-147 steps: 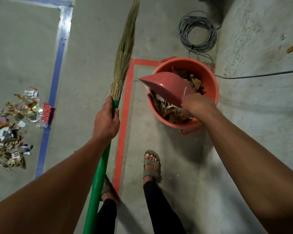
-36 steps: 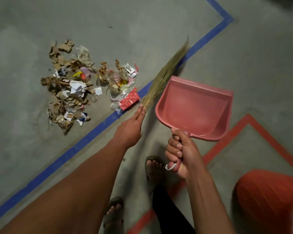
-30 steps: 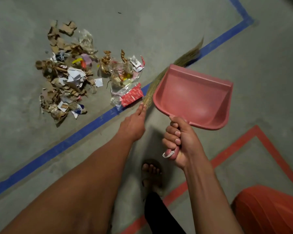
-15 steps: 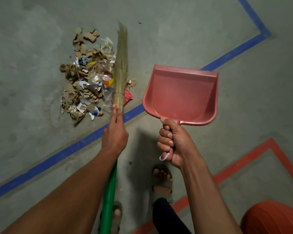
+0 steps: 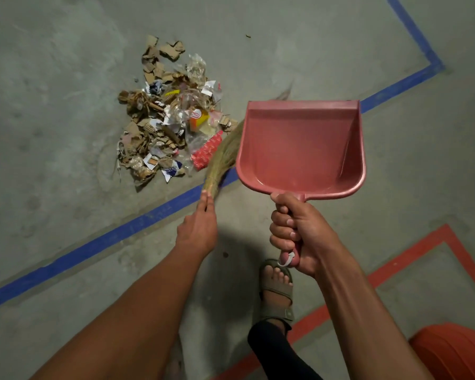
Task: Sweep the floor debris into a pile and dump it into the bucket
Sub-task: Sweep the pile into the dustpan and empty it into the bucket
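A heap of torn cardboard, paper and plastic wrappers lies beyond the blue floor tape. The left hand grips the straw broom beside it; the right hand clasps the empty pink plastic dustpan, held aloft. An orange ribbed bucket sits at lower right, bare concrete around.

left hand: forearm extended, fingers forward | right hand: fingers curled, fist upright
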### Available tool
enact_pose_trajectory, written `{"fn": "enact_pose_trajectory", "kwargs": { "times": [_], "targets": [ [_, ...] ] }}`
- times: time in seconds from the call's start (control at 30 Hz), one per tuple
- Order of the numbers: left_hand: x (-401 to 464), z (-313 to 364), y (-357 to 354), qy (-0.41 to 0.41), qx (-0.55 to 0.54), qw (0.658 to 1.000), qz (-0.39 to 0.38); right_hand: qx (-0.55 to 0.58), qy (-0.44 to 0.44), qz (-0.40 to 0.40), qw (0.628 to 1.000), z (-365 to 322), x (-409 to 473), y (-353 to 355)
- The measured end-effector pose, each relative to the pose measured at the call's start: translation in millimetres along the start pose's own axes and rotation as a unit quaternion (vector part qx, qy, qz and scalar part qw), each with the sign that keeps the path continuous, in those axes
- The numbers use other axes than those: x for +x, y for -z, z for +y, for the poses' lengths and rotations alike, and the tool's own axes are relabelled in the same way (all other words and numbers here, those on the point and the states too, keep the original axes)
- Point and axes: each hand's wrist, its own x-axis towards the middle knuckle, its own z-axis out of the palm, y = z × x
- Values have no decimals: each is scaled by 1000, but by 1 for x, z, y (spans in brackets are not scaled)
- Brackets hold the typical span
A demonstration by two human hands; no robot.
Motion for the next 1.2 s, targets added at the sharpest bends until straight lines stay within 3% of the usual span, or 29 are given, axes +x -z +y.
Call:
{"fn": "enact_pose_trajectory", "kwargs": {
  "times": [0.4,0.5,0.6,0.73,0.83,0.87,0.97,1.0,1.13,1.2],
  "targets": [
    [-37,-59,19,-90,-31,991,89,-5,17,3,1000,34,17,-65],
    [-19,-42,38,-111,-73,984,119,20,32,-2,999,25,29,-79],
    [11,-13,68,-70,-133,984,95,36,37,-9,999,7,42,-85],
    [76,32,94,-182,-193,955,128,21,46,3,999,-28,61,-79],
    [136,70,107,-173,-199,957,124,21,67,8,997,-63,78,-64],
    [149,82,114,-172,-245,948,110,17,70,10,997,-73,82,-60],
    [185,108,125,-163,-452,874,75,-2,71,10,997,-93,97,-47],
    [203,110,120,-124,-524,839,74,-12,66,15,998,-97,102,-43],
    [214,109,117,-4,-519,850,90,-33,46,26,998,-98,108,-31],
    [192,105,117,25,-445,884,138,-26,30,27,999,-94,107,-28]
  ]
}}
